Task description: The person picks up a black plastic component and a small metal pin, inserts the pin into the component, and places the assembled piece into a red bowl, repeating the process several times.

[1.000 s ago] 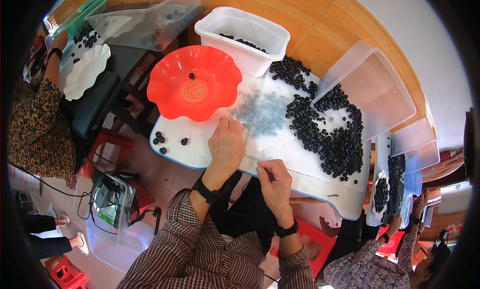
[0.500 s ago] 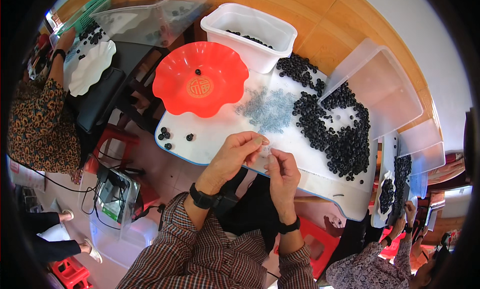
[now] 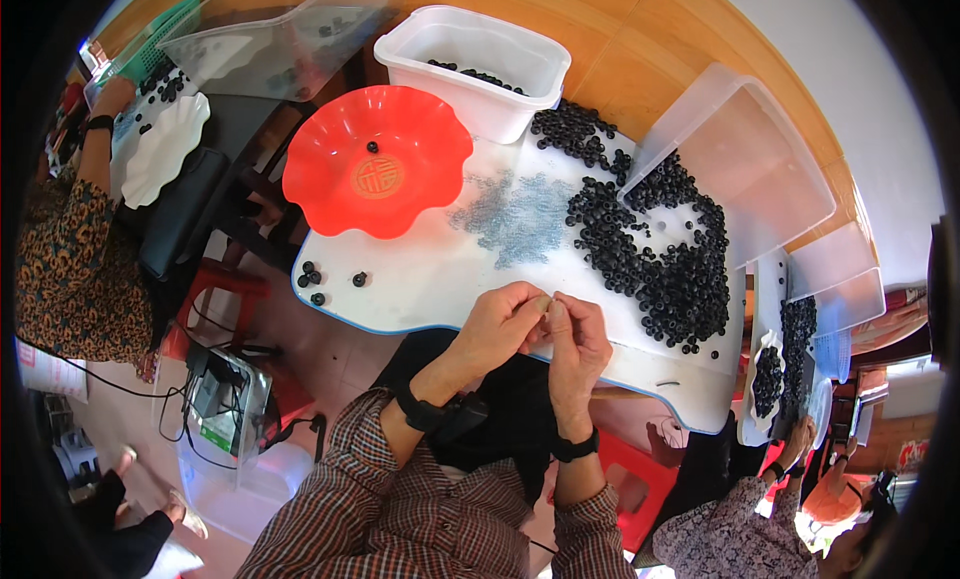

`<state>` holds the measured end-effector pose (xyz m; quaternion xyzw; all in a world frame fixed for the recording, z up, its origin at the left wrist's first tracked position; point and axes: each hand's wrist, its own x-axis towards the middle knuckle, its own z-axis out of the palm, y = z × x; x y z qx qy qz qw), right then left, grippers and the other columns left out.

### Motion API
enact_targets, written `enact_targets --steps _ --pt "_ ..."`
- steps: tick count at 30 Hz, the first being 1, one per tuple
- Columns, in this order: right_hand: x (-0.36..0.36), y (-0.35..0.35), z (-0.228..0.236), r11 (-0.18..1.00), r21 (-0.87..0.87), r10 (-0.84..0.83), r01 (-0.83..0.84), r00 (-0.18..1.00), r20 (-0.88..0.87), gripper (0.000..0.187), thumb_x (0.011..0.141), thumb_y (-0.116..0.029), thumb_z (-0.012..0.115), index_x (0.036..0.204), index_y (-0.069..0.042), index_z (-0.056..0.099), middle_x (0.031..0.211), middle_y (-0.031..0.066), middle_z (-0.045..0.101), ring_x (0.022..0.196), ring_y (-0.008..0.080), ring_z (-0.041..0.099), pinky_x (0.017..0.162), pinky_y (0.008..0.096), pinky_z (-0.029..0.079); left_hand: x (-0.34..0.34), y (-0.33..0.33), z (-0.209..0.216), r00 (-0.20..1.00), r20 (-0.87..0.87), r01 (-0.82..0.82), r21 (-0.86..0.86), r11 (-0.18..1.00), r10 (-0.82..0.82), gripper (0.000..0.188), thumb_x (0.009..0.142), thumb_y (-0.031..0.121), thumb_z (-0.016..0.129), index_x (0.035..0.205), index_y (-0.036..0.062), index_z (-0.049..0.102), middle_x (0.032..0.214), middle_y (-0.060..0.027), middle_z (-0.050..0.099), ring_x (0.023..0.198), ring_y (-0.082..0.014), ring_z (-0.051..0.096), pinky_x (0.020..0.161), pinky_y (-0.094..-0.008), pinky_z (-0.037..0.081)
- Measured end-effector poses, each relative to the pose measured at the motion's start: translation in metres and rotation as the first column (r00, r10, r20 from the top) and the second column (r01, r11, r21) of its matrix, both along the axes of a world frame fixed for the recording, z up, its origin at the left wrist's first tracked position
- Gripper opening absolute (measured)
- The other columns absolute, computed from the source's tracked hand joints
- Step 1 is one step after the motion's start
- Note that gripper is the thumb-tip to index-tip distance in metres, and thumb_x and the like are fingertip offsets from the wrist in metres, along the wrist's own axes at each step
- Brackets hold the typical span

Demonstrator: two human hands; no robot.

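My left hand [image 3: 503, 327] and my right hand [image 3: 577, 351] meet over the table's front edge, thumbs and fingertips pinched together. Whatever lies between the fingertips is too small to make out. Just beyond them spreads a patch of tiny pale blue-grey bits [image 3: 525, 219]. A big heap of small black ring-like parts [image 3: 675, 289] covers the right of the table. At the left stands a red scalloped dish [image 3: 425, 169] with one black part [image 3: 373, 147] in it. Several loose black parts [image 3: 318, 299] lie near the left corner.
A white tub [image 3: 475, 104] with black parts stands at the back. A clear plastic box [image 3: 745, 164] is tilted at the heap's right. Co-workers sit on both sides, one in a patterned sleeve [image 3: 75, 269]. A red stool [image 3: 630, 489] stands below the table.
My hands have come together, fingertips now meeting where a small gap was. The view has shifted slightly, so the table appears further left.
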<state>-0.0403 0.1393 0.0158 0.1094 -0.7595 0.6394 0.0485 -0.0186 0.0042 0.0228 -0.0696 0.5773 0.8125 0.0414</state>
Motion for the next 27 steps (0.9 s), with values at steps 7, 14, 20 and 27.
enact_targets --steps 7,14,20,27 --pt "-0.040 0.028 0.019 0.979 0.153 -0.118 0.133 0.988 -0.104 0.011 0.092 -0.003 0.057 0.100 0.003 0.061 0.126 0.0146 0.054 0.066 0.0111 0.063 0.055 0.0221 0.052 -0.018 0.027 -0.004 0.998 0.005 -0.060 0.003 0.998 0.060 0.021 0.096 0.017 0.055 0.099 -0.0034 0.061 0.070 -0.0038 0.061 0.060 -0.0095 0.059 0.056 -0.0245 0.051" --pt "-0.058 0.041 0.019 0.982 0.188 -0.018 0.009 0.999 0.047 0.011 0.091 -0.002 0.056 0.101 0.003 0.061 0.125 0.0130 0.057 0.062 0.0105 0.062 0.051 0.0222 0.050 -0.018 0.034 -0.005 0.989 -0.032 -0.145 -0.068 0.987 0.143 0.019 0.095 0.013 0.058 0.102 -0.0052 0.058 0.073 -0.0084 0.064 0.061 -0.0124 0.064 0.057 -0.0260 0.054" --pt "-0.046 0.047 0.012 1.000 0.014 -0.019 0.017 0.994 0.109 0.013 0.093 -0.004 0.057 0.105 -0.001 0.063 0.098 0.0065 0.065 0.065 0.0095 0.061 0.055 0.0216 0.048 -0.019 0.035 -0.008 0.985 -0.101 -0.158 -0.229 0.961 0.138 0.021 0.092 0.007 0.061 0.109 -0.0059 0.058 0.087 -0.0099 0.064 0.065 -0.0123 0.065 0.057 -0.0252 0.055" --pt "-0.040 0.059 -0.002 0.994 -0.069 -0.075 0.083 0.992 0.103 0.014 0.094 -0.006 0.059 0.106 -0.001 0.063 0.088 0.0049 0.063 0.068 0.0083 0.060 0.057 0.0208 0.047 -0.025 0.044 -0.021 0.877 -0.471 -0.417 -0.647 0.639 0.095 0.023 0.081 0.004 0.070 0.102 0.0000 0.062 0.089 -0.0139 0.057 0.065 -0.0258 0.063 0.058 -0.0337 0.051"
